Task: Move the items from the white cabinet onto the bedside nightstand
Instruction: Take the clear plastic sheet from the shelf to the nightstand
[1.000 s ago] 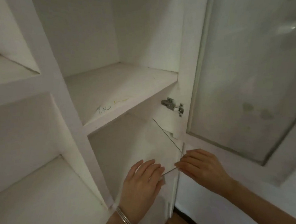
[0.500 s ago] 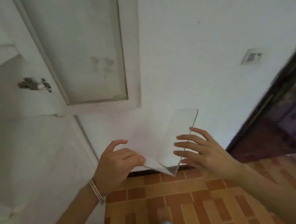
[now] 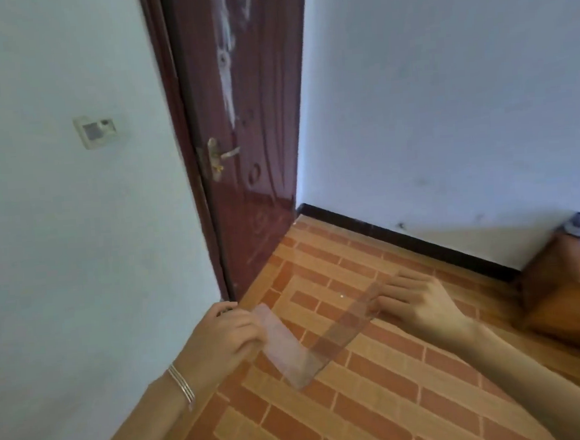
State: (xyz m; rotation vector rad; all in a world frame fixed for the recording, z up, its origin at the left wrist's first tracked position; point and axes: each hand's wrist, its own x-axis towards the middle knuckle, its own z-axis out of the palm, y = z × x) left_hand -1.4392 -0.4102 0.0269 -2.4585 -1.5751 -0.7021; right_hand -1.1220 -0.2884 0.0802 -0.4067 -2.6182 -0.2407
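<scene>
Head view: clear folded stand (image 3: 301, 353) in mid-air above the tiled floor (image 3: 363, 407), left hand (image 3: 221, 338) gripping one leaf's end, right hand (image 3: 421, 303) pinching the other. Carrying step, I judge; next, bring it toward the wooden furniture (image 3: 568, 289) at right.

I'm looking down into a corner of the room. A pale, blue-tinged wall (image 3: 59, 236) fills the left side and carries a small white switch plate (image 3: 95, 131). Beside it stands a dark red-brown wooden door (image 3: 250, 119), shut, with white streaks near its top and a brass lever handle (image 3: 224, 154). The right wall (image 3: 444, 88) is plain white above a black baseboard (image 3: 403, 237). The floor (image 3: 380, 402) is orange brick-pattern tile. A brown wooden piece of furniture (image 3: 568, 289) sits at the far right.
</scene>
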